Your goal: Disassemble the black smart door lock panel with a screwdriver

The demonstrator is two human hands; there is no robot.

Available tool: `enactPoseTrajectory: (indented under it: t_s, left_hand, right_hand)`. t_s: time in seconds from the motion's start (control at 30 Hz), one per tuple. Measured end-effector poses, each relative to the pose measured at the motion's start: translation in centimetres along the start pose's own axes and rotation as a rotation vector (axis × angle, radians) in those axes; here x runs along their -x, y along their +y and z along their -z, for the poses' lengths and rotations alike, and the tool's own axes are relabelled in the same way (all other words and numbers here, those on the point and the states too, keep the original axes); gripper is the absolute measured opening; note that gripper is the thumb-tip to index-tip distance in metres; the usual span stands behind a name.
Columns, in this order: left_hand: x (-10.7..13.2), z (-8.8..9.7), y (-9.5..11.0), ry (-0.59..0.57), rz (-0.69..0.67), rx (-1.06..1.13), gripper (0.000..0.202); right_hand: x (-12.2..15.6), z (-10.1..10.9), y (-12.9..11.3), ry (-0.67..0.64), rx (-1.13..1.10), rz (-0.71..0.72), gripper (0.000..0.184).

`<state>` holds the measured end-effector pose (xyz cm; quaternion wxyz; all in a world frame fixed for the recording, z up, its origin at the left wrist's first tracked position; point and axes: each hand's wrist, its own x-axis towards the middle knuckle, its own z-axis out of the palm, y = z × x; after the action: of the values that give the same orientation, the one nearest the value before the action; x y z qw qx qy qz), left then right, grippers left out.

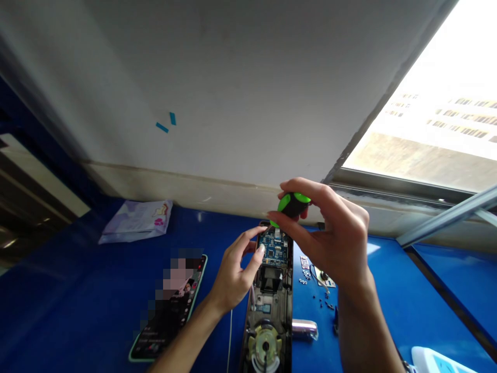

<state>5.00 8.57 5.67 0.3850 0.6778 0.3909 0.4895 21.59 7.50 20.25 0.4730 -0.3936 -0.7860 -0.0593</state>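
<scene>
My right hand (330,233) is closed around the green and black handle of a screwdriver (292,204). The tool points down over the far end of a blue circuit board (274,251); its tip is hard to make out. That board sits in a long, dark, opened device housing (288,305), which also holds a round yellowish speaker-like part (265,344). My left hand (238,274) grips the housing's left side at the board, thumb on the board's edge and fingers at the upper left rim.
On the blue table (217,233), right of the housing, lie loose screws (305,277), a small board with wires (325,277) and a wrapped cylindrical cell (305,329). A phone (176,311) and a plastic packet (135,221) lie left. A wall and window stand behind.
</scene>
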Motion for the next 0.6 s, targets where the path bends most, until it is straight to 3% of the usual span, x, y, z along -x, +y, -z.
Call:
enactPoseTrajectory:
  t_s: [0.2,0.33,0.5,0.6]
  left_hand:
    - [0.1,-0.1,-0.2,-0.002,-0.007,0.001,0.033]
    - [0.4,-0.5,-0.5,-0.003,0.031,0.077,0.039]
    - [0.8,-1.2,-1.1,0.040,0.061,0.234,0.046]
    - [0.9,-1.4,-1.2,0.052,0.074,0.315,0.046]
  right_hand:
    - [-0.4,0.5,-0.4,-0.081,0.010,0.027,0.021]
    - [-1.0,0.9,-1.0,-0.145,0.124,0.014,0.003]
    - [-1.4,0.2,-1.6,-0.094,0.358,0.008,0.035]
    - [-1.3,-0.2,-2.0,-0.082,0.329,0.005,0.038]
